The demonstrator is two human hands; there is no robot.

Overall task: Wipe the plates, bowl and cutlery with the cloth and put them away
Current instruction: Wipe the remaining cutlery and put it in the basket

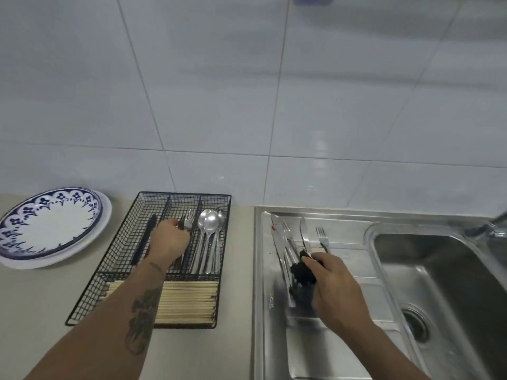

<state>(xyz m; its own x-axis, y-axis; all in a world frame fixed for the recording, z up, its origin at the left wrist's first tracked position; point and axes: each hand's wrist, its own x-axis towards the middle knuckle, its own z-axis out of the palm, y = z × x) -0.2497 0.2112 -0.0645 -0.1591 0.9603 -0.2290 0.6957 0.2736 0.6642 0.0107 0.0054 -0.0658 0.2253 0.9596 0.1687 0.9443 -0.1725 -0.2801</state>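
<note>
A black wire cutlery tray [129,259] sits on the counter. My left hand [168,238] reaches into its middle compartment and holds a fork [188,219] there. Spoons [210,226] lie in the right compartment, a black-handled utensil [146,237] in the left one, and wooden chopsticks [186,301] fill the front section. On the steel drainboard [343,215] my right hand [336,286] grips a dark cloth [300,270] over a bunch of knives and forks [285,242]. One fork [322,237] lies apart. Stacked plates, the top one blue-patterned [49,223], rest at left.
A deep steel sink basin [450,283] with a drain lies right of the drainboard, and a tap [491,226] juts in from the right edge. White wall tiles rise behind the beige counter [33,297].
</note>
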